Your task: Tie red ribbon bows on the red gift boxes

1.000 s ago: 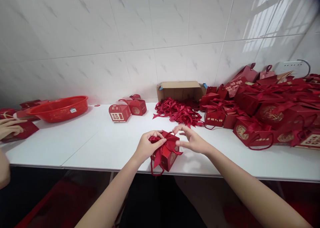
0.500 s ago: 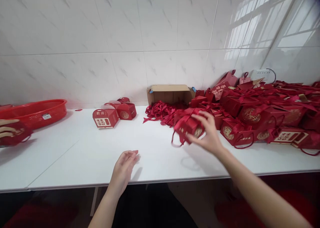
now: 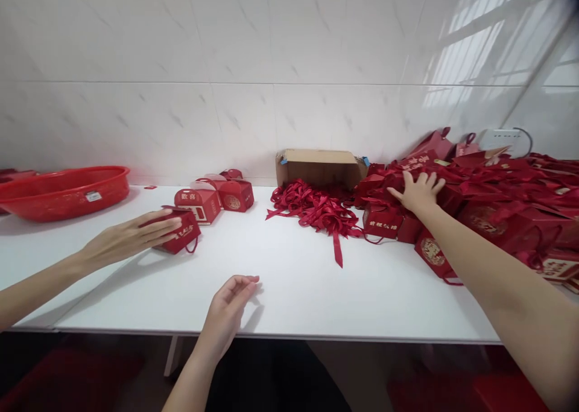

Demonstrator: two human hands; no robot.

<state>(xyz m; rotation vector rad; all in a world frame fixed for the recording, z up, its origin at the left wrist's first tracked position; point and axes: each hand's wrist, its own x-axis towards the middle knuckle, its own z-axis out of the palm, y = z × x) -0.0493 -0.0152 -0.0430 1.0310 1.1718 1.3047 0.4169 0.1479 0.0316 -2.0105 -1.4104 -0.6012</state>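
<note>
My right hand reaches far out and lies with spread fingers on top of the pile of red gift boxes at the right; it grips nothing. Just above the table's front edge my left hand hovers, palm turned inward, fingers loosely apart and empty. From the left, another person's hand pushes a small red box with a cord handle across the white table.
A heap of loose red ribbons lies in front of an open cardboard carton at the wall. Two small red boxes stand left of the ribbons. A red plastic basin sits at the far left.
My right hand carried the ribboned box from the table front to the pile and let go of it. My left hand released it and stayed low. The other person's hand slid a box inward.
</note>
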